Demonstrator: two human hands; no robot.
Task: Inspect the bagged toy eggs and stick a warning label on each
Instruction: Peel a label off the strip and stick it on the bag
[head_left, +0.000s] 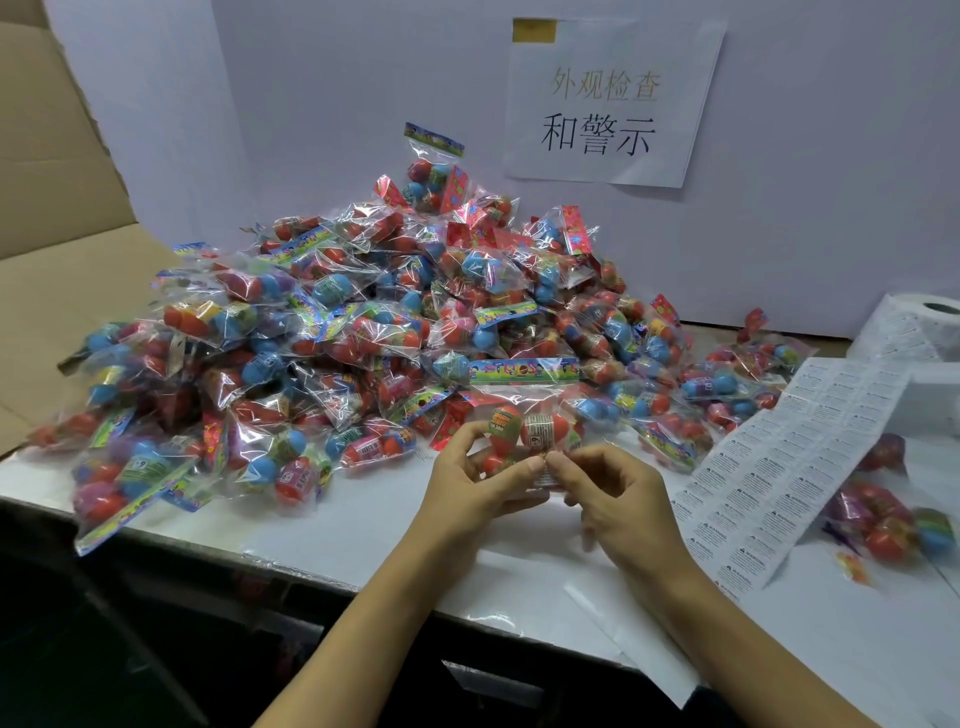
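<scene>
Our left hand (470, 483) grips one egg bag (524, 415) upright over the table (363, 525) — header card away from us. Right hand (613, 499) fingers pinch a small white label at its lower front face — touching, we judge.

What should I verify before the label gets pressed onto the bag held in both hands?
1. Bag secured: ok. The left hand grips the held bag from below.
2. Label in hand: cannot tell. The right hand pinches something small at the bag's lower edge, too blurred to name.
3. Label supply within reach: ok. The label strip runs off the roll on the right.
4. Eggs intact: cannot tell. Glare on the film hides detail.
5. Finished bags kept apart: cannot tell. Some bags lie past the strip, away from the pile; no labels are discernible.
</scene>
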